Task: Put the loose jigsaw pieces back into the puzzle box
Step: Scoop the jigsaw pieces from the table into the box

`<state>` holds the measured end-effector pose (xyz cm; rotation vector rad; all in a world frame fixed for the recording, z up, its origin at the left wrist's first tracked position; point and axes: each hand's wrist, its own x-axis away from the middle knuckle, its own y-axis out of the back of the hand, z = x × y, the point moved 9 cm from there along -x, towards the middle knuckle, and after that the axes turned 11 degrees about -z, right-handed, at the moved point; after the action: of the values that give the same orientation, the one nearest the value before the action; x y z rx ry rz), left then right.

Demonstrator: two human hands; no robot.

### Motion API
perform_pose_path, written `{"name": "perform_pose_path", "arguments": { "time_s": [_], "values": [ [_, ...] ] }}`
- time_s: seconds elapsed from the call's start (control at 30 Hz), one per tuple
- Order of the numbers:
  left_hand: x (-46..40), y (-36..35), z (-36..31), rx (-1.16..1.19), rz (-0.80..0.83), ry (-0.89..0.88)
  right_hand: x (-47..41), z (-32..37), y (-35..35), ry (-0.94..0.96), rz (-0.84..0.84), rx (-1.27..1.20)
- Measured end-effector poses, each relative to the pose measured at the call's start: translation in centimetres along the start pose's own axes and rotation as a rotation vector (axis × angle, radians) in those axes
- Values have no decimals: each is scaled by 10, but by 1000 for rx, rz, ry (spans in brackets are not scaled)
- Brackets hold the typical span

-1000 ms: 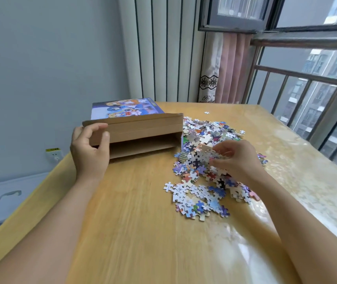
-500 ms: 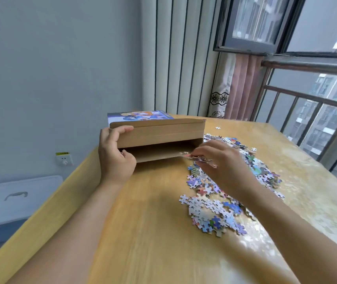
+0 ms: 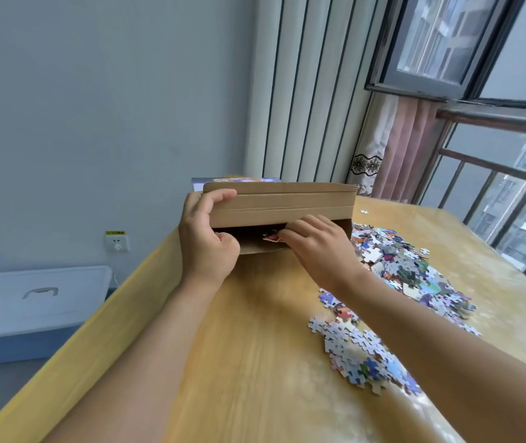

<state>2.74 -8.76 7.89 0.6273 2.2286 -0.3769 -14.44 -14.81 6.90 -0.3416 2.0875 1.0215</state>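
The brown cardboard puzzle box (image 3: 287, 203) lies on the wooden table (image 3: 255, 362), its open side facing me. My left hand (image 3: 205, 241) grips the box's left end, fingers curled over the raised flap. My right hand (image 3: 316, 247) is at the box's mouth and pinches a few jigsaw pieces (image 3: 271, 237) just inside the opening. A large pile of loose jigsaw pieces (image 3: 399, 276) spreads over the table to the right of the box, with a smaller cluster (image 3: 357, 353) nearer to me under my right forearm.
A printed lid or picture sheet (image 3: 232, 180) shows behind the box. One stray piece (image 3: 364, 212) lies near the far table edge. A blue storage bin with a white lid (image 3: 31, 311) stands on the floor at the left. Window railing runs along the right.
My right hand has lifted pieces out of the pile and moved left to the box's mouth. My left hand keeps holding the box's flap. The view has shifted closer to the box.
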Motion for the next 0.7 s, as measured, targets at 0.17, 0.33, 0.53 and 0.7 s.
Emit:
{"name": "perform_pose_path", "arguments": {
  "time_s": [0.17,0.33,0.53,0.7],
  "values": [
    [1,-1,-1,13,19,3,4,-9,-9,-83,-12,25],
    [2,-3,0,30,31,14,5,-32,-6,-328,-8,-70],
    [1,-3,6,55,18,56,22,-75,-20,-815,45,-367],
    [4,-5,5,78,28,84,34,-88,-25,-1113,57,-479]
  ]
}}
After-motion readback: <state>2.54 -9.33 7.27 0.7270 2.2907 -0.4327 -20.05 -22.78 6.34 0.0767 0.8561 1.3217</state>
